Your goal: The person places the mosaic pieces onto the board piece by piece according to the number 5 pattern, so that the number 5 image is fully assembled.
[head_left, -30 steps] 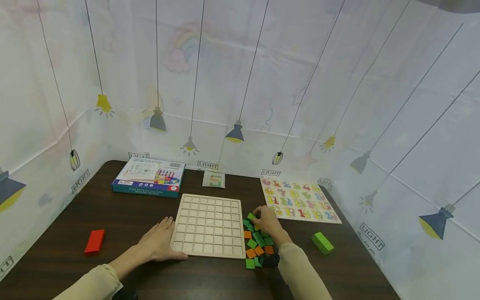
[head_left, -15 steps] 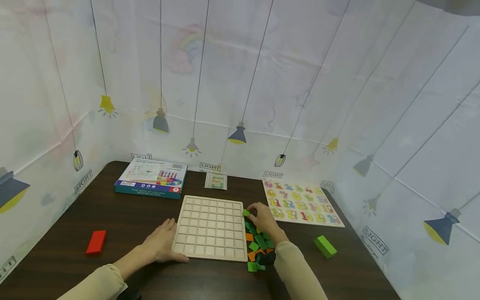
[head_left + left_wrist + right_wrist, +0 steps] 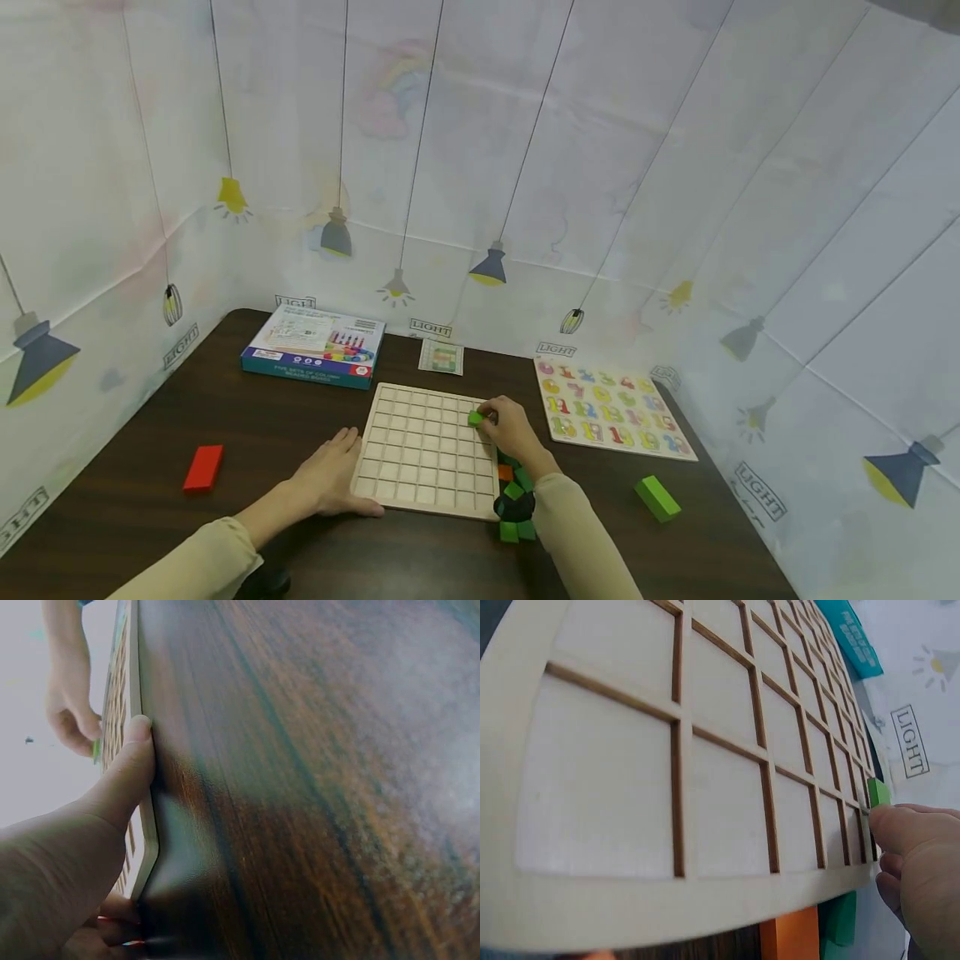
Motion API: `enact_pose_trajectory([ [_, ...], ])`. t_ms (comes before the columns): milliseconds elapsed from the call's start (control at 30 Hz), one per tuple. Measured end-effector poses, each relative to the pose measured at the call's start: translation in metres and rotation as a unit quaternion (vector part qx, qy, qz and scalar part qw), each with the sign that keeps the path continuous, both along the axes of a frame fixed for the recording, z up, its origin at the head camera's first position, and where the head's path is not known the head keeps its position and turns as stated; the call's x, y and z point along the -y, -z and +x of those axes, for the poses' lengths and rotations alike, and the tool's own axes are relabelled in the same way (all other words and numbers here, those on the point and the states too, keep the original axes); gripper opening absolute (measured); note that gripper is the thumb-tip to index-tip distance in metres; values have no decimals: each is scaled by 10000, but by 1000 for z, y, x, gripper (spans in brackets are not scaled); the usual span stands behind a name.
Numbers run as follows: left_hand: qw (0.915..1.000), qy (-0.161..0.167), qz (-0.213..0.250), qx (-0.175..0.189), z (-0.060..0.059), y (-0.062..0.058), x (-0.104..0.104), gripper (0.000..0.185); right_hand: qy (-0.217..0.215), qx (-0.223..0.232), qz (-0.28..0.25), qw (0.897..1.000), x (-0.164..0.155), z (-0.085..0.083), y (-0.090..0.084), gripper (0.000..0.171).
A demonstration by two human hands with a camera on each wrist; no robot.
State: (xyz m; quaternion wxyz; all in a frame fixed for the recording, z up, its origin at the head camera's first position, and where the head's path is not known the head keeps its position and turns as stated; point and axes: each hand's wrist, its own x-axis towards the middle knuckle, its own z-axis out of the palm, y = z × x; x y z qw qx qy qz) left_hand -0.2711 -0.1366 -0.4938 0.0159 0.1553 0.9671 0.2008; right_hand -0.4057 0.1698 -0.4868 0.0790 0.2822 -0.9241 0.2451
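A wooden grid board [image 3: 423,450] with square cells lies on the dark table. My right hand [image 3: 510,432] pinches a small light green block [image 3: 476,418] over the board's far right corner. In the right wrist view the green block [image 3: 878,793] is between thumb and fingers, at the far cells; whether it touches the board cannot be told. My left hand [image 3: 330,477] rests at the board's near left corner, fingers straight along the left edge. Its thumb [image 3: 127,769] presses the front edge in the left wrist view. Green and orange blocks [image 3: 514,490] lie by the board's right edge, partly hidden by the right wrist.
A boxed toy set [image 3: 311,346] stands at the back left, beside a small pattern card [image 3: 441,357]. At the back right lies a number puzzle board [image 3: 611,408]. A red block [image 3: 203,468] is on the left, a long green block [image 3: 657,498] on the right.
My right hand has moved left from the pile of blocks to above the board's far right corner, carrying the light green block. The left hand stays at the board's corner.
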Motion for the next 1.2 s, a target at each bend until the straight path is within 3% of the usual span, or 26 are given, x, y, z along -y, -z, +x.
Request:
enact_pose_trajectory([
  [433,10000,-27,-54,-23,0,0,-2,121,41,80,82,9999,12,-7,9,15],
  [1200,9998,-15,-165,-51,1,0,-1,119,-4,295,286,9992,18,-10,-3,15],
])
